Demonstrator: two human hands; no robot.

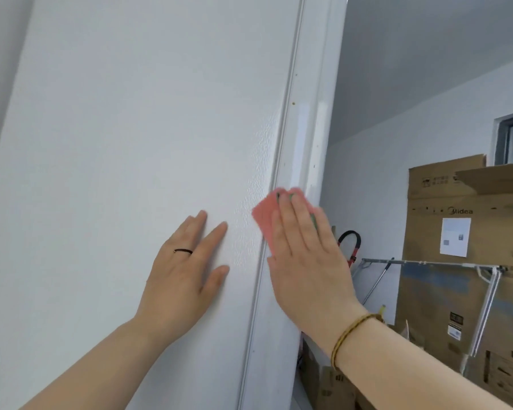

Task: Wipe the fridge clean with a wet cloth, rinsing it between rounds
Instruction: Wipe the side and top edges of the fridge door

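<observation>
left hand (184,276) + right hand (305,261) = 2 hands | cloth (264,216) 1 | fridge (131,143) 1 | ring (183,251) 1 | bracelet (347,332) 1

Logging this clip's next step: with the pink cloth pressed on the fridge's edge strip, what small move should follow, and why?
Probably slide the right hand and pink cloth up the edge strip: small dark specks show above the cloth, and the left hand lies flat on the side panel.

The fridge (131,143) has a white side, finely pebbled with a soft sheen; its door edge (308,137) is smooth and glossy (it catches the light). The pink cloth (264,214) under my right hand (305,261) looks soft and matt. The cardboard box (444,291) is dull brown paperboard, the rack (427,262) shiny metal.
</observation>
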